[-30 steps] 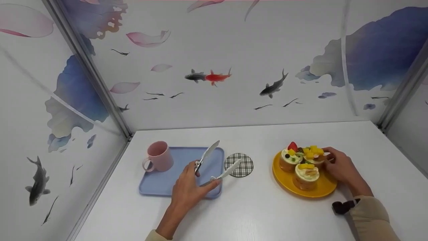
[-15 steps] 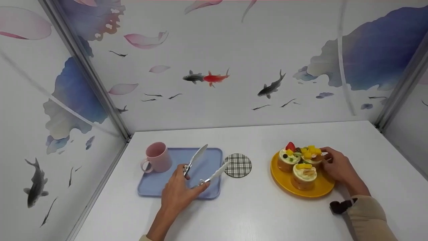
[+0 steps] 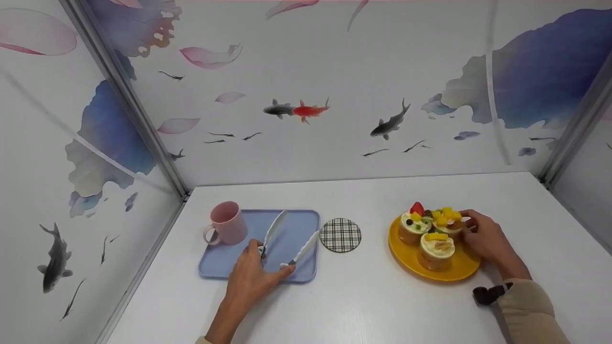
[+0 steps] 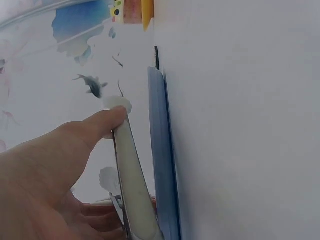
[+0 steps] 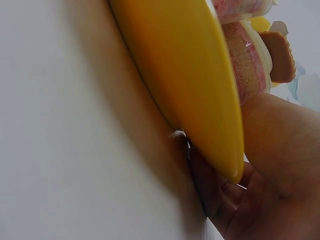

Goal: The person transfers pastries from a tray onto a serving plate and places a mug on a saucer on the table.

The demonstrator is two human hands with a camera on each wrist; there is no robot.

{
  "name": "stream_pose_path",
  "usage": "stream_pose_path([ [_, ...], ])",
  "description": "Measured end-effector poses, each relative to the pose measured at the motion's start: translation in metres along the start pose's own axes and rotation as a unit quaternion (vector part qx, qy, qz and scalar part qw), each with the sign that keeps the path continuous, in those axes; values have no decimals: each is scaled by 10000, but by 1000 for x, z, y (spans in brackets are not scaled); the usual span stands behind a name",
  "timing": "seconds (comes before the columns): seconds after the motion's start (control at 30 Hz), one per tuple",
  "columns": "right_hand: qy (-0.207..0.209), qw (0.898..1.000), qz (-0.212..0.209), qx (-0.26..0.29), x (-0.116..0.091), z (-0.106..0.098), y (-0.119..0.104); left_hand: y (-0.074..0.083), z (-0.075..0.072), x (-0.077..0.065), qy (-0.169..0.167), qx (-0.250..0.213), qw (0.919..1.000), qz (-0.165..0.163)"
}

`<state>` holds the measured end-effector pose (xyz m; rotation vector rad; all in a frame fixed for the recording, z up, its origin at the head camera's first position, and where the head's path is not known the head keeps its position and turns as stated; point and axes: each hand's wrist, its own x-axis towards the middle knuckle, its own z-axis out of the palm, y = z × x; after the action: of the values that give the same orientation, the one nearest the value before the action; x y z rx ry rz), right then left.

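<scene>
My left hand [image 3: 256, 274] grips metal tongs [image 3: 272, 229] with white tips, thumb on one arm and fingers round the other. The tongs' arms are spread apart over the blue tray [image 3: 224, 267], with nothing between them. At the right, my right hand [image 3: 487, 239] holds the side of the back right fruit-topped cupcake [image 3: 447, 220], which stands on a yellow plate [image 3: 459, 272]. In the right wrist view the thumb side of the hand lies against this cupcake [image 5: 250, 65], with other fingers [image 5: 212, 187] beyond the plate's rim, partly hidden by it.
A pink mug [image 3: 229, 224] stands on the tray's left part. A round plaid coaster [image 3: 341, 235] lies just right of the tray. Two more cupcakes share the plate, one strawberry-topped [image 3: 415, 229] and one in front [image 3: 436, 255]. Patterned walls [image 3: 334, 157] border the white table.
My left hand and the tongs have moved left, from near the coaster to farther over the tray, the arms staying spread. My right hand stays at the cupcake.
</scene>
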<state>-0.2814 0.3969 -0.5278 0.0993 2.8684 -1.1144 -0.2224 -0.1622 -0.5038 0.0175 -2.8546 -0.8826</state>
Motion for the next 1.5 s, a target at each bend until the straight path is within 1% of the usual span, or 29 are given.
stream_pose_path([
  [0.2,63,9999,-99,-86,-1,0,-1,-3,-4,-4,34,22,9999,161],
  [0.3,97,9998,-136,-139,0,1,-1,-5,-6,-7,-11,97,9998,154],
  [0.4,92,9998,-130,-122,1,1,-1,-7,-8,-10,-110,177,9998,46],
  [0.57,41,9999,-99,-123,0,0,0,-9,-9,-12,-318,157,9993,-128],
  [0.67,19,9999,-74,-99,-1,0,1,-9,-10,-13,-415,196,9989,-117],
  [0.77,19,9999,-79,-78,-1,-1,0,-7,-11,-13,-522,248,9982,-172],
  [0.93,21,9999,-63,-109,-1,-1,-1,-6,-12,-15,-789,242,9955,-461],
  [1.0,15,9999,-58,-105,-1,-1,0,-6,-13,-16,-843,261,9947,-529],
  [1.17,65,9998,-174,-53,0,1,1,-5,-16,-21,-877,272,9941,-582],
  [1.3,133,9997,-208,27,0,0,3,-4,-19,-22,-993,240,9925,-668],
  [1.4,218,9996,-188,74,-1,-1,3,-3,-20,-22,-1008,300,9926,-613],
  [1.5,305,9993,-155,118,-2,0,3,-4,-22,-22,-882,465,9942,-415],
])
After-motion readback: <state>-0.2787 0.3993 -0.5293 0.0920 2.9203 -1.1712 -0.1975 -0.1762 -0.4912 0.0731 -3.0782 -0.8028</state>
